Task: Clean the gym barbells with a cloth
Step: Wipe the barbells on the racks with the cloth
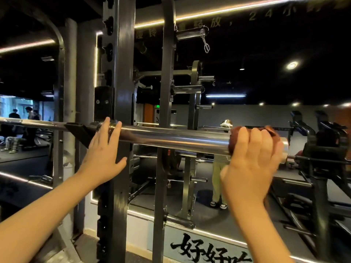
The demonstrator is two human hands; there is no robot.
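Barbell [171, 138] wiped by right hand [252, 156] gripping cloth [269, 130]

Support: I see a tall black perforated steel rack upright [124, 73] | cradle: its black angular hook [78, 132] juts out left of the post | load: long shiny chrome steel barbell [171, 138] rests across that hook, running past the post to the right

The barbell sleeve [171, 138] is smooth, glossy polished metal; the cloth [269, 130] is soft, matt reddish-brown fabric; the rack upright [123, 73] is dull dark metal.
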